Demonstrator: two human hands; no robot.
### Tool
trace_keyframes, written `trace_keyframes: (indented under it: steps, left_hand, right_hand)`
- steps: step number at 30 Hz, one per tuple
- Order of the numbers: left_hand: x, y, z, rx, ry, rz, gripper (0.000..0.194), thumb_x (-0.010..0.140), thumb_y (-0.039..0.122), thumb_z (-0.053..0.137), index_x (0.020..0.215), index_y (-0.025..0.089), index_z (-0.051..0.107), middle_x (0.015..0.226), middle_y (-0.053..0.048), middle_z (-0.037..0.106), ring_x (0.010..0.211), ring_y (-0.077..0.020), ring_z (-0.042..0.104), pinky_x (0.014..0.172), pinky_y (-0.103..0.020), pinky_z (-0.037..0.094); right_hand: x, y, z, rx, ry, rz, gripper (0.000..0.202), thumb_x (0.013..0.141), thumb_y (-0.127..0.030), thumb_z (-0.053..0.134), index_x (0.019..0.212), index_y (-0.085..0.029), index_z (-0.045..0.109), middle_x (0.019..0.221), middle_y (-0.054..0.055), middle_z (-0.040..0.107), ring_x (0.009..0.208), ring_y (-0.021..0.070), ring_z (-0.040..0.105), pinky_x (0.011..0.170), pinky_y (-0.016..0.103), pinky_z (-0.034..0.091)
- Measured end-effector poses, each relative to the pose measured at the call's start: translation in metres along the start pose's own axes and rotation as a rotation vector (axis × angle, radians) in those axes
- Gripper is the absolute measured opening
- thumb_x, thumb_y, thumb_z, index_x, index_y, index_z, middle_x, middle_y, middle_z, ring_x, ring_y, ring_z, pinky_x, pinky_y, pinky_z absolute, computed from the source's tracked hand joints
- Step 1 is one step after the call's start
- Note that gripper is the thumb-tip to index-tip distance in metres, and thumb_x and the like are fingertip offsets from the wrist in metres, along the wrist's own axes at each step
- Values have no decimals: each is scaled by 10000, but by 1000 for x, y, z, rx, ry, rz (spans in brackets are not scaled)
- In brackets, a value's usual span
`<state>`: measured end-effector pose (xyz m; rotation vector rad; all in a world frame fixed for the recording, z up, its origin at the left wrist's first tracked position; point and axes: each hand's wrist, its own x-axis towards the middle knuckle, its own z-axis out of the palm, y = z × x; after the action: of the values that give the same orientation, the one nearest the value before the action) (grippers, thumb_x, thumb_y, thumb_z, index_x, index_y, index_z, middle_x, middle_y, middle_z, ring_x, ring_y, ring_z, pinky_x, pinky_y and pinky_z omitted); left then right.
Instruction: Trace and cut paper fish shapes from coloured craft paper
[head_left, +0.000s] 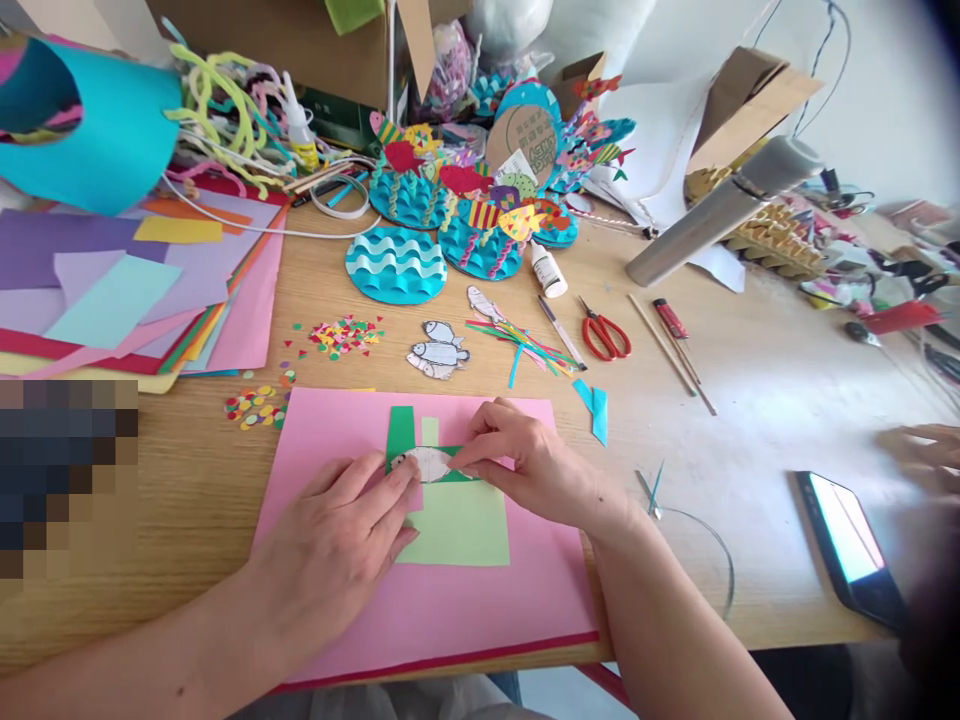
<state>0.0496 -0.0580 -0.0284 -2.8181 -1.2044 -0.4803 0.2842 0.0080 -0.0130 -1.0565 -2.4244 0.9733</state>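
Note:
A white paper fish cutout (430, 463) with a drawn outline lies on a dark green paper strip (401, 425). My left hand (349, 515) rests flat with its fingers stretched out, the fingertips pressing on the fish's head end. At the tail end, the thumb and fingers of my right hand (525, 455) are pinched together on the cutout; the tail is partly hidden by them. Beneath lie a light green paper sheet (461, 530) and a large pink sheet (480, 610).
Beyond the sheets lie more fish cutouts (440, 352), thin paper strips (525, 340), red scissors (604, 335), a glue bottle (547, 270) and confetti (345, 337). Coloured papers (225, 340) are stacked left. A phone (851, 545) lies right, near another person's hand (934, 450).

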Motion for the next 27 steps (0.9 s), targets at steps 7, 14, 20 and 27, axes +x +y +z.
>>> trace_keyframes:
  steps: [7,14,20,27]
  left_hand:
    - [-1,1,-4,36,-34,4,276,954,192,480,1104,122,701,1176,-46,695,960,-246,516,821,-390,406]
    - [0,1,-3,1,-48,-6,297,954,213,487,1176,127,666,1204,-50,681,972,-247,513,844,-392,403]
    - [-1,3,-4,-2,-58,-30,310,965,246,471,1183,139,663,1208,-46,679,951,-241,508,843,-391,398]
    - [-1,5,-4,14,-85,-39,307,967,266,472,1168,147,671,1205,-41,680,972,-240,511,858,-382,391]
  right_hand:
    - [-2,0,0,-83,-57,30,259,887,-105,572,993,-249,761,836,58,544,857,179,511,735,303,472]
    - [-7,-6,-5,-149,-135,68,352,909,-92,511,1112,-286,722,812,49,502,855,182,508,709,292,456]
    - [-12,-14,-10,-236,-255,132,451,920,-84,468,1246,-341,644,811,49,514,864,197,507,721,318,455]
    - [-13,-11,-10,-242,-235,114,457,909,-71,479,1230,-347,654,797,42,513,862,189,523,713,308,459]
